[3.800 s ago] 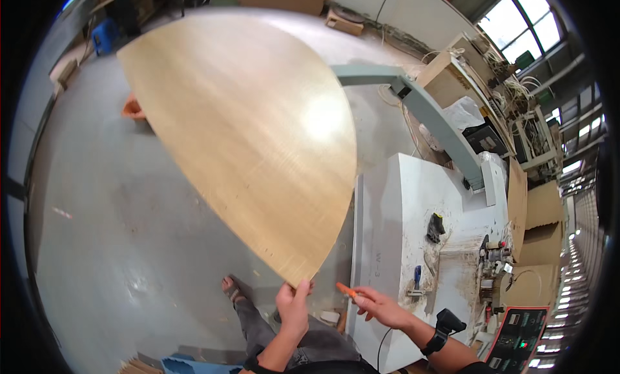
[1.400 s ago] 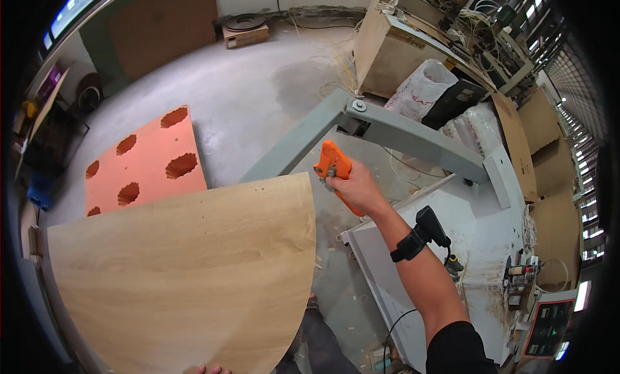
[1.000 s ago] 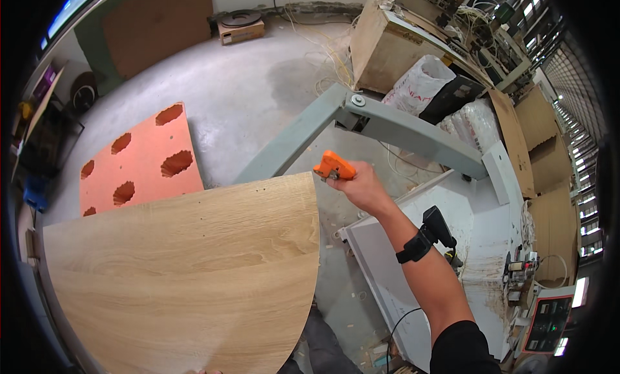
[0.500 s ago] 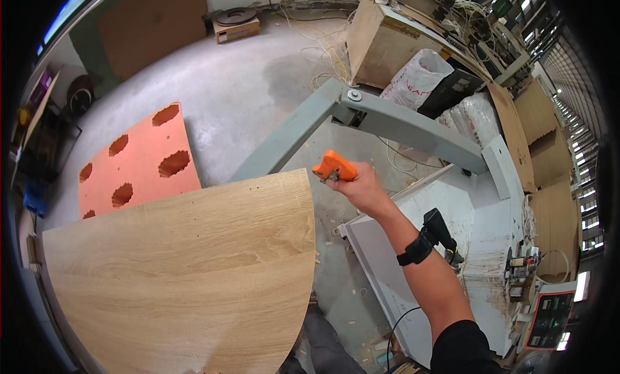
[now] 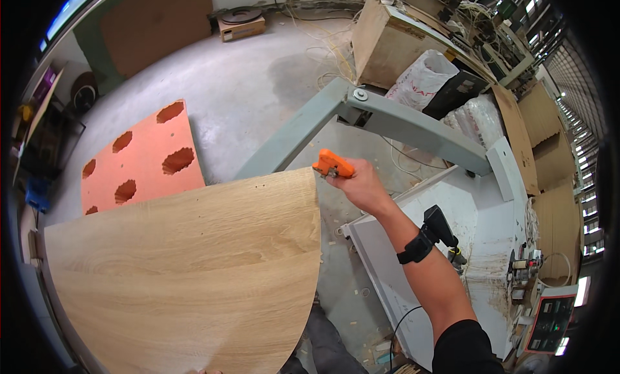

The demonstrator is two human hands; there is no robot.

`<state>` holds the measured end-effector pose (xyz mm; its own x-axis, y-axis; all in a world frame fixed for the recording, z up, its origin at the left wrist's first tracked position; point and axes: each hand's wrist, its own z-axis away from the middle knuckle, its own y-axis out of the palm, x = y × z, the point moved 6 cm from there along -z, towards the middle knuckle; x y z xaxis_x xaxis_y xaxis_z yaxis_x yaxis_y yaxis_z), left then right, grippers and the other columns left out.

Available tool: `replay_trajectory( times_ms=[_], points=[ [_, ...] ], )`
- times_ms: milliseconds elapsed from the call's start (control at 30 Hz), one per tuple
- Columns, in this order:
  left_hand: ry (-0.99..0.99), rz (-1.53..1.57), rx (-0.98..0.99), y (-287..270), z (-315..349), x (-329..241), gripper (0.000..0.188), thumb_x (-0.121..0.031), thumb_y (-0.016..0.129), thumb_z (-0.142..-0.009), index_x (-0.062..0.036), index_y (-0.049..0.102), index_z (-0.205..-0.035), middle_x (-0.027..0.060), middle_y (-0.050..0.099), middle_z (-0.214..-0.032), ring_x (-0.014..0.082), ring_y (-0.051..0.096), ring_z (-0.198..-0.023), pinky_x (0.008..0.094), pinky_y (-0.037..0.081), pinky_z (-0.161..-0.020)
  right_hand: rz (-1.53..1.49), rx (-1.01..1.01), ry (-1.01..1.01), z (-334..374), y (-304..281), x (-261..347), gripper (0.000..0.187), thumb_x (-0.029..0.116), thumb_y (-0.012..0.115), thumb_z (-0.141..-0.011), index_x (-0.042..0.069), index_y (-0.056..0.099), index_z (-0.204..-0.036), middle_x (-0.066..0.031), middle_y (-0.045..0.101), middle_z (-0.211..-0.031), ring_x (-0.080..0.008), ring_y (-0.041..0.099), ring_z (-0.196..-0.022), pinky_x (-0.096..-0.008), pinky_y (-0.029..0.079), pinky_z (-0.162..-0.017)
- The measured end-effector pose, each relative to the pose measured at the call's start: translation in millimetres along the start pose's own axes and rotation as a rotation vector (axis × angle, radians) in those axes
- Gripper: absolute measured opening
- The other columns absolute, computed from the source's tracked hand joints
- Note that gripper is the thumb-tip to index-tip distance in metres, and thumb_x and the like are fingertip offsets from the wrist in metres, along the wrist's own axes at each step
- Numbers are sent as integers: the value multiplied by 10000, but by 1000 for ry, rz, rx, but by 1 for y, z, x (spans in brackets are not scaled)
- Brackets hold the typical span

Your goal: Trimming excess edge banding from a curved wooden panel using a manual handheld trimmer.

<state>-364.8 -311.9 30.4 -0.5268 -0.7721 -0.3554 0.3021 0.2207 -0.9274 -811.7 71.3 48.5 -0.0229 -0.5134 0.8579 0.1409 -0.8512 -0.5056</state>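
A large wood-grain panel (image 5: 187,264) with a curved right edge fills the lower left. My right hand (image 5: 363,188) is closed around a small orange hand tool (image 5: 334,163) with a metal part on its underside. The tool is at the panel's far right corner, its metal part close against the edge; exact contact is too small to tell. At the bottom rim of the view, only the fingertips of my left hand (image 5: 210,372) show, on the panel's near side. The rest of that hand is hidden.
Beyond the panel stands an orange-pink board (image 5: 145,156) with jagged holes. A grey metal arm (image 5: 413,125) spans the middle, joined to a white machine (image 5: 439,212) at right. A control box (image 5: 551,322), a white sack (image 5: 423,77) and cardboard (image 5: 549,161) are on the right.
My right hand has brought the orange tool from just off the panel's far right corner to right at it. The whole view has shifted slightly.
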Motion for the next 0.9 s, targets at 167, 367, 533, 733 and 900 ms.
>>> replay_trajectory(
  times_ms=[167,367,533,733,900],
  points=[
    [3,-2,-7,0,-1,1,501,-415,571,-864,-144,638,-1280,106,584,-1339,317,476,-1320,547,295,-1130,-3,-11,16,-1,1,-2,284,51,659,-808,21,686,-1090,-98,659,-813,-150,568,-735,-300,467,-734],
    [-11,5,5,-1,1,0,498,-421,571,-867,-143,640,-1274,103,580,-1347,315,475,-1323,549,299,-1126,-8,-22,-8,-2,3,-5,287,49,656,-809,21,685,-1093,-106,653,-803,-149,556,-722,-300,467,-725],
    [4,0,0,0,1,0,502,-426,574,-868,-141,639,-1276,101,579,-1349,313,472,-1327,548,301,-1127,4,-21,-29,-3,3,-4,305,51,654,-813,30,684,-1117,-113,656,-800,-154,563,-718,-298,472,-731],
    [-2,13,-16,-2,0,1,493,-419,574,-871,-143,641,-1274,101,581,-1347,317,477,-1323,550,302,-1128,19,-13,-12,0,1,4,330,65,666,-829,40,675,-1158,-133,694,-866,-160,606,-764,-289,485,-777],
    [-1,13,-4,-2,0,1,490,-421,570,-875,-142,643,-1271,101,584,-1343,318,482,-1318,553,306,-1126,39,-10,-15,0,2,5,334,66,675,-832,42,673,-1166,-139,703,-888,-163,618,-777,-292,489,-786]
  ],
)
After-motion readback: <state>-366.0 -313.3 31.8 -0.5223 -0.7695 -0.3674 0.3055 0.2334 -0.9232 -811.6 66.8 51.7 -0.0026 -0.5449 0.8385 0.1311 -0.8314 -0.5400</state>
